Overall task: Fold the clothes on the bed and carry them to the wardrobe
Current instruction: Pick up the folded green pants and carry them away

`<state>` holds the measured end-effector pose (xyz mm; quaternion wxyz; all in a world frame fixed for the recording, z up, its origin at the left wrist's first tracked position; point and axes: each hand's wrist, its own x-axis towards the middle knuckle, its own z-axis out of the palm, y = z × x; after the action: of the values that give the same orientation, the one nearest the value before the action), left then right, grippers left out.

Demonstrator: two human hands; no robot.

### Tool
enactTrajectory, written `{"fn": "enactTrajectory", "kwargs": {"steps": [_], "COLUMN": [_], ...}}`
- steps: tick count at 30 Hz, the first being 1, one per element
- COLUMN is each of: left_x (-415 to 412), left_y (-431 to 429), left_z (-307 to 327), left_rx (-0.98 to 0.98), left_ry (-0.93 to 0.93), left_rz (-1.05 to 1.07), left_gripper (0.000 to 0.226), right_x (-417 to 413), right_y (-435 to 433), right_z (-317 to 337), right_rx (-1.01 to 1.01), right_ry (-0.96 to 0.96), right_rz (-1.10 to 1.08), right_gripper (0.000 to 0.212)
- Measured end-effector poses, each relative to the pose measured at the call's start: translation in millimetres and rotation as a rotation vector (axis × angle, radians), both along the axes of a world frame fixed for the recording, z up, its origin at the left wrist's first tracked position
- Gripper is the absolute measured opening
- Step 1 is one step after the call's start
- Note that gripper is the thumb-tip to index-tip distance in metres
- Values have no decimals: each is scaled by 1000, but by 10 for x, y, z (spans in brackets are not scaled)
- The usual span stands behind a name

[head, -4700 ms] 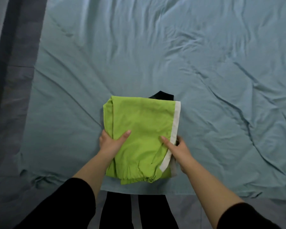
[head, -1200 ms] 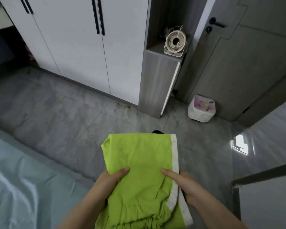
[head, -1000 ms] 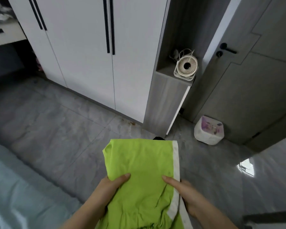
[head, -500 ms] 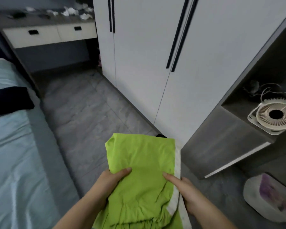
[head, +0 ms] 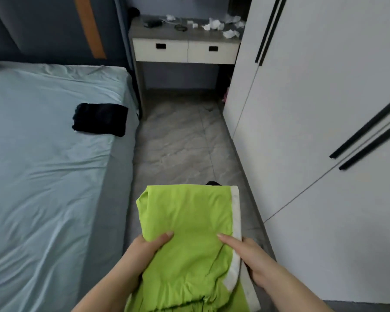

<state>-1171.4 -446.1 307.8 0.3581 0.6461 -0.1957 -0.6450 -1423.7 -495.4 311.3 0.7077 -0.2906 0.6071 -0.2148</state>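
Note:
A folded lime-green garment (head: 189, 239) with a white stripe along its right edge lies on top of a small stack held in front of me. A black garment (head: 212, 183) peeks out at the stack's far edge. My left hand (head: 144, 248) grips the stack's left side with the thumb on top. My right hand (head: 250, 255) grips the right side, thumb pressed on the green cloth. The white wardrobe (head: 324, 109) with black bar handles stands close on my right, doors closed. Another folded black garment (head: 99, 119) lies on the bed (head: 43, 176) to my left.
A grey tiled aisle (head: 180, 143) runs between bed and wardrobe. At its far end stands a desk (head: 185, 50) with two white drawers and crumpled tissues on top. A dark headboard with an orange stripe (head: 90, 25) rises behind the bed.
The view has swung left from the shelf with the fan to the aisle between bed and wardrobe. Both hands keep the same grip on the stack.

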Motion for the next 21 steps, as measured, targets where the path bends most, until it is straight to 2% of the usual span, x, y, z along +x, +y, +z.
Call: {"fn": "enactTrajectory", "kwargs": {"steps": [5, 14, 21], "left_x": [243, 979, 1472], "left_y": [-704, -2356, -3462], "left_z": [-62, -89, -44], "left_rx": [0, -17, -15], "left_ry": [-2, 18, 26], "left_rz": [100, 166, 205], "left_gripper": [69, 64, 70], "right_x": [299, 1062, 1606], "right_y": [-923, -2670, -3875], "right_z": [-90, -55, 12], "right_rx": [1, 32, 48], "right_ry": [-7, -9, 15], "right_rz": [91, 132, 194], "right_gripper": [51, 40, 43]}}
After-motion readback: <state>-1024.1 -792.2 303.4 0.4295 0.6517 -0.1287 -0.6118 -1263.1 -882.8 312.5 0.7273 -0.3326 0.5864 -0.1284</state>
